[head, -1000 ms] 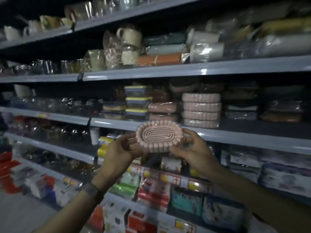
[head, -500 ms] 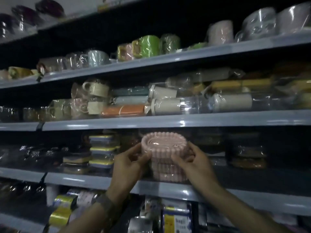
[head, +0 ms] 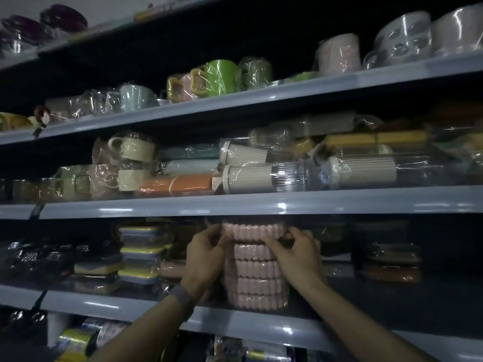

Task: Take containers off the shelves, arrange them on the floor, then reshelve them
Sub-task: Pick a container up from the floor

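Dim shop shelving fills head view. I see left hand (head: pixel 206 259) and right hand (head: pixel 295 257) pinching opposite ends of the top pink dish (head: pixel 253 231), fingers curled on its wrap. Dish looks seated on the pink stack (head: pixel 257 286) directly below the grip, on the grey shelf (head: pixel 104 304), just under the upper shelf (head: pixel 261 203). Yellow-lid boxes (head: pixel 142 253) left of the grip; wrapped bottles (head: pixel 251 176) above it.
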The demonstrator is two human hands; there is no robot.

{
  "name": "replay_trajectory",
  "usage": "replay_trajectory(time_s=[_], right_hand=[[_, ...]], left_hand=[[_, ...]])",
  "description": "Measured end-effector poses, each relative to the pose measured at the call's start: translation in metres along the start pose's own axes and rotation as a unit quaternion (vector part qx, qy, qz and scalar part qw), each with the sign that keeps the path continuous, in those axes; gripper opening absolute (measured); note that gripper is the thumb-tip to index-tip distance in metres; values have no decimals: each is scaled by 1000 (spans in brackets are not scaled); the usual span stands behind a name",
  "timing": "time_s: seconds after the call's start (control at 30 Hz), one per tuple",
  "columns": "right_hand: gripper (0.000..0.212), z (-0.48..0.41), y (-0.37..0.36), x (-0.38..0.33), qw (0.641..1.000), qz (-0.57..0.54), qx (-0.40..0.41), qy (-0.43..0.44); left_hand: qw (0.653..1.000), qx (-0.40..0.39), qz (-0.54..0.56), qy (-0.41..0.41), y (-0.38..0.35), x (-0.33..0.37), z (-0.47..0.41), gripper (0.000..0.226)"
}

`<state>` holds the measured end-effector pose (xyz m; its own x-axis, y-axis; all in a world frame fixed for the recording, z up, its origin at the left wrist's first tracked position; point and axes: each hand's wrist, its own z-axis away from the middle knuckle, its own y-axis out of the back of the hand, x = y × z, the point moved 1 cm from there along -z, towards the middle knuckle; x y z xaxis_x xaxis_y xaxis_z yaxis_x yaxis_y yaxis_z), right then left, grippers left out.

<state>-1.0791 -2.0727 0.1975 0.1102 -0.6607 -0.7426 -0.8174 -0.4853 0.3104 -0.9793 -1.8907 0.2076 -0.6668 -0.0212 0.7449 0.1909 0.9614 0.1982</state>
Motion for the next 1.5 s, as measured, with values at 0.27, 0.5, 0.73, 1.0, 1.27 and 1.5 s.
replay_trajectory(time_s=[0.27,0.5,0.73,1.0,1.27,1.5], right_hand=[[42,2,-1,10,999,4,-40,-14],[42,31,11,13,998,-44,-37,-3],[15,69,12,14,996,-51,-73,26],[28,118,-20,17,980,-19,-193,41],[39,194,-97,34,942,52,-319,90],[39,290,-179,64,880,87,-459,90]], left_hand=[[998,-16,-65,5,-2,1,11,18],[996,0,-90,9,2,8,28,12],[995,-24,-96,32,0,9,65,35],[986,-47,-136,81,26,-11,130,25],[956,-65,-255,131,83,-73,211,27],[902,-62,-315,288,157,-158,308,50]])
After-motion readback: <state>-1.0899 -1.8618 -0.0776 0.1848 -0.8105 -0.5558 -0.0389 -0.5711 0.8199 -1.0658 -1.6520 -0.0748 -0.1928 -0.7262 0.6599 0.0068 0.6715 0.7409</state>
